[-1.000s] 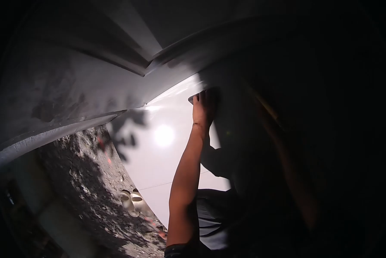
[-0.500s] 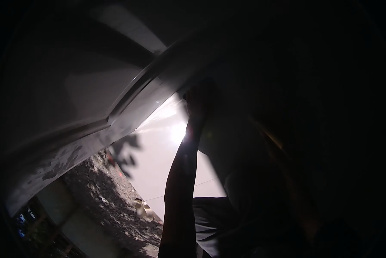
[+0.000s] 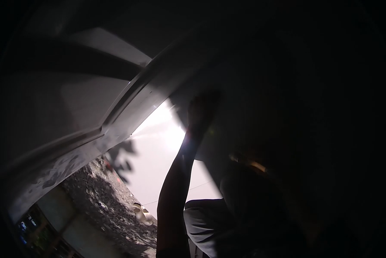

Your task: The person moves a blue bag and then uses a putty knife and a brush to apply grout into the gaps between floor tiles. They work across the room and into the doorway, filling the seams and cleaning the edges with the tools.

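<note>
My left forearm reaches up across the bright tiled floor [image 3: 152, 176] into deep shade. At its end my left hand [image 3: 203, 109] is a dark shape against a shaded pale surface; its fingers do not show clearly. Whether it holds anything is hidden. To the right and lower, a thin strip of light falls on what seems to be my right hand [image 3: 251, 163]. The rest of that hand is lost in darkness. Grey cloth over my knee [image 3: 206, 219] catches light beneath my left arm.
A pale wall with a raised ledge [image 3: 124, 101] slants across the upper left. Beyond the floor's edge lies rough, stony ground [image 3: 111, 206]. A pair of pale shoes or sandals [image 3: 142, 213] rests at that edge. Leaf shadows fall on the floor.
My right hand has shifted left and down, and light now catches a different part of it. My left hand has dropped slightly. The whole view has shifted a little.
</note>
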The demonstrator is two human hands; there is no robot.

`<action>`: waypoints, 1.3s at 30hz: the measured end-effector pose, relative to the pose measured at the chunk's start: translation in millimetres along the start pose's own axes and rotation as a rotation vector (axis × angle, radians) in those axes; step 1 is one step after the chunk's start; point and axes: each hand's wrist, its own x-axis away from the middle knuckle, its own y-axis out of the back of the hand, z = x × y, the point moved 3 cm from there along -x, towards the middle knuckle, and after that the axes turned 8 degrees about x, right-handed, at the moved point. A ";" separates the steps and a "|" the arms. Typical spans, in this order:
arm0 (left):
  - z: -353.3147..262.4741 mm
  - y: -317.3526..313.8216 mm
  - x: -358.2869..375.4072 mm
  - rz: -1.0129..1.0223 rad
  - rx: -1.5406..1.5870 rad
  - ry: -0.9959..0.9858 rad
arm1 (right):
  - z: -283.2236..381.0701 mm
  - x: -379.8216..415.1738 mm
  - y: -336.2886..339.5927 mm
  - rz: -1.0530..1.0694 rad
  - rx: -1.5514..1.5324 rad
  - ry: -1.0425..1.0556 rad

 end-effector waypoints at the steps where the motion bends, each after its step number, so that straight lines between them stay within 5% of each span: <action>1: 6.1 18.2 20.0 -0.137 0.005 -0.035 | -5.7 -4.3 3.4 0.061 -0.010 0.081; 5: 35.9 89.1 95.8 -0.036 0.345 0.511 | -72.3 -119.6 77.6 -0.222 0.247 0.071; 9: 37.2 109.2 181.4 -0.102 0.492 0.660 | -98.7 -185.0 110.8 -0.322 0.322 0.031; 11: 39.8 113.5 228.8 -0.277 1.024 0.897 | -90.6 -149.9 109.4 -0.439 0.378 -0.092; 13: 38.9 131.7 272.6 -0.330 1.047 1.051 | -125.8 -100.2 90.9 -0.671 -0.828 -0.268; 15: 38.9 135.5 321.3 -0.393 1.025 1.107 | -104.1 -66.8 87.4 -0.756 -0.791 -0.208; 17: 28.6 128.6 359.6 -0.551 1.042 1.050 | -79.3 -38.3 72.3 -0.410 0.397 -1.246; 18: 24.7 115.4 380.2 -0.544 1.032 1.076 | -74.1 -40.4 16.8 -0.491 0.831 -0.923; 20: 7.0 114.6 384.6 -0.363 0.789 1.022 | 74.4 -108.9 -24.4 -0.137 0.574 -0.684; 22: -20.4 114.6 366.6 -0.114 0.486 0.939 | 129.7 -163.5 -147.8 -0.230 0.185 -0.453; 23: -30.9 105.6 363.0 -0.037 0.420 0.938 | 160.6 -191.5 -176.5 0.028 -0.032 -0.467; 24: -43.1 93.2 364.9 -0.021 0.416 0.890 | 181.2 -213.8 -204.7 -0.098 -0.178 -0.440; 25: -49.8 84.4 366.2 -0.007 0.412 0.846 | 199.5 -228.5 -203.6 0.017 -0.268 -0.376; 27: -58.8 93.2 355.5 0.028 0.447 0.850 | 215.4 -227.3 -183.4 -0.124 -0.158 -0.202; 32: -65.1 81.8 344.2 0.118 0.454 0.769 | 92.8 -97.4 -57.9 -0.340 -0.084 -0.337; 35: -68.0 70.4 338.3 0.021 0.444 0.659 | 12.7 -23.9 -28.2 -0.160 0.438 -0.699; 37: -68.8 54.0 334.2 0.004 0.422 0.621 | 27.4 -32.2 -66.6 0.021 0.904 -0.598; 38: -70.5 53.5 330.7 0.034 0.451 0.609 | 70.6 -62.7 -89.1 -0.349 0.850 -0.264; 39: -76.5 55.5 330.8 0.073 0.481 0.601 | 83.9 -92.0 -125.4 -0.270 0.547 -0.295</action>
